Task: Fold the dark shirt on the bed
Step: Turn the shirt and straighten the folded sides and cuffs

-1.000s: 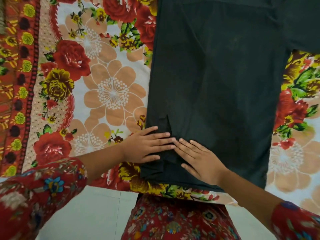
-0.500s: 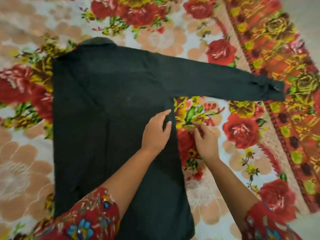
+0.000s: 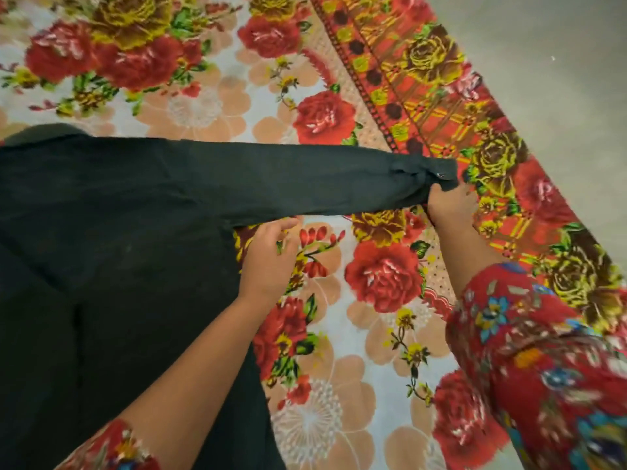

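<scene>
Sleeve fold in hand: dark shirt [image 3: 118, 249] flat at the left of the floral bedspread [image 3: 210, 103]. Grips the cuff [image 3: 420, 171] with the right hand [image 3: 449, 206]; rests the left hand [image 3: 268, 262] at the armpit (hold unclear). Next, likely: carry cuff across the body, keeping the crease straight.

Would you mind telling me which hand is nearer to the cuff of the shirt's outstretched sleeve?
Right. The right hand grips the cuff itself; the left hand is at the opposite end of the sleeve, beside the dark shirt's body.
</scene>
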